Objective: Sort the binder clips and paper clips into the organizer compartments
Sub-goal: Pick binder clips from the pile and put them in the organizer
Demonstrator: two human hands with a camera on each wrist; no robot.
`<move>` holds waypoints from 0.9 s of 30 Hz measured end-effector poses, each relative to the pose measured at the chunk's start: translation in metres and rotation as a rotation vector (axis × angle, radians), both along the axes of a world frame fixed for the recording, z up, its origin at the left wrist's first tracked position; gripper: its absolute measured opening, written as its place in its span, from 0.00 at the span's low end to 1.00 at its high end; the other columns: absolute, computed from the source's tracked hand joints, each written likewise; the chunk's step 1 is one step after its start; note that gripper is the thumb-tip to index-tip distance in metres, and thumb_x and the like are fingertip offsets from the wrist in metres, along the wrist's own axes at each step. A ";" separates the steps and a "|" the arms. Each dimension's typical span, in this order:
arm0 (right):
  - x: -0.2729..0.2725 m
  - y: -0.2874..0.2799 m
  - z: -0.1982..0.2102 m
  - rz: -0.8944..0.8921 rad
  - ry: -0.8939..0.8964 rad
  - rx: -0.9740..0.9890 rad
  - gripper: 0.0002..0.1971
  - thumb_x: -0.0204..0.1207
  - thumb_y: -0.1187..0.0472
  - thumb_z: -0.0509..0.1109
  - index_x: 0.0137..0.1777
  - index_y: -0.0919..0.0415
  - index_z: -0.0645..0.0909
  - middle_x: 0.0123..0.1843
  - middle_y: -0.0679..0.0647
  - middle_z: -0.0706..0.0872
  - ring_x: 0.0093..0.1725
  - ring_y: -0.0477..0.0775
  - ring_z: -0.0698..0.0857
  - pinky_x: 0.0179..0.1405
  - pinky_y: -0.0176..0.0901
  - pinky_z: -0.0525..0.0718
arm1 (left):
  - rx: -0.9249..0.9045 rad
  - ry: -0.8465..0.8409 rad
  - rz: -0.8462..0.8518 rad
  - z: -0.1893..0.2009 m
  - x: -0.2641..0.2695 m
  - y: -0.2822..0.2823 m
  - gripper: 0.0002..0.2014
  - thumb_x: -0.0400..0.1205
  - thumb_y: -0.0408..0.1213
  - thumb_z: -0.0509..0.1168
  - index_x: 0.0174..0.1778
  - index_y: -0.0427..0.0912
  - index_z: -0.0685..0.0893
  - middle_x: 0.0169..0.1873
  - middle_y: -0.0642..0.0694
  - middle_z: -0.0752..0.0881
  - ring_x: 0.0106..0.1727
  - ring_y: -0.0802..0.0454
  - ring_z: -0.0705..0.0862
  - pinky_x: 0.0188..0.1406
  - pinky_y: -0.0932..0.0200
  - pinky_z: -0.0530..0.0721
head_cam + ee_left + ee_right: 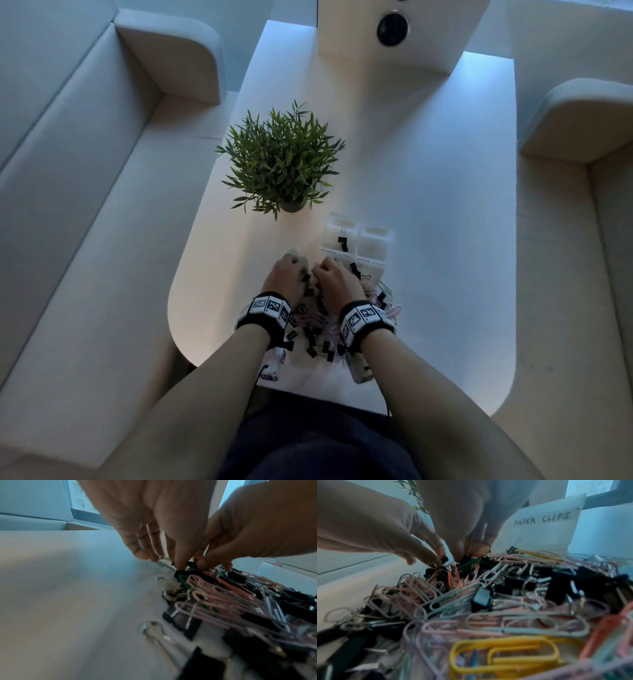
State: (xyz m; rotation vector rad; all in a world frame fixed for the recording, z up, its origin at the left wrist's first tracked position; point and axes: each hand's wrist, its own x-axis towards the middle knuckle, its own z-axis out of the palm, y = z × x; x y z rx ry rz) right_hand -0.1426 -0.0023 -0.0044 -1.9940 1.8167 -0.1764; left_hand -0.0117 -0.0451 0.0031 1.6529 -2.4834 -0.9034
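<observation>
1. A long white table (428, 212) with rounded corners stood between pale upholstered sofas (68, 205), with a green potted plant (281, 157) on it.
2. The white two-compartment organizer (371, 241) sat just beside the plant, one black binder clip (342, 242) in its compartment nearer the plant.
3. A mixed heap of black binder clips and coloured paper clips (488, 595) lay against the organizer's labelled front.
4. The left hand (286, 279) and right hand (337, 282) met at the heap's edge, fingers curled, each pinching small black clips; exactly which, I could not tell.
</observation>
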 end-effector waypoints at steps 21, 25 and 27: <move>-0.024 0.011 0.002 -0.094 -0.171 -0.089 0.19 0.69 0.75 0.67 0.57 0.57 0.80 0.56 0.58 0.81 0.53 0.56 0.79 0.47 0.44 0.83 | 0.195 0.101 -0.063 -0.005 0.004 0.000 0.12 0.68 0.36 0.65 0.46 0.45 0.72 0.43 0.45 0.81 0.40 0.46 0.77 0.39 0.54 0.79; -0.017 0.006 0.003 0.068 -0.040 0.038 0.23 0.72 0.74 0.64 0.66 0.59 0.77 0.60 0.61 0.80 0.60 0.62 0.76 0.57 0.54 0.83 | 0.162 0.109 -0.117 -0.013 0.009 0.000 0.10 0.68 0.32 0.65 0.43 0.44 0.75 0.42 0.44 0.81 0.41 0.44 0.79 0.42 0.46 0.83; -0.016 0.004 0.005 0.069 -0.035 0.065 0.21 0.73 0.73 0.63 0.66 0.60 0.77 0.59 0.61 0.79 0.59 0.62 0.77 0.56 0.54 0.83 | 0.129 0.103 -0.118 -0.015 0.011 -0.002 0.08 0.70 0.31 0.66 0.44 0.41 0.79 0.45 0.41 0.82 0.44 0.42 0.81 0.46 0.48 0.84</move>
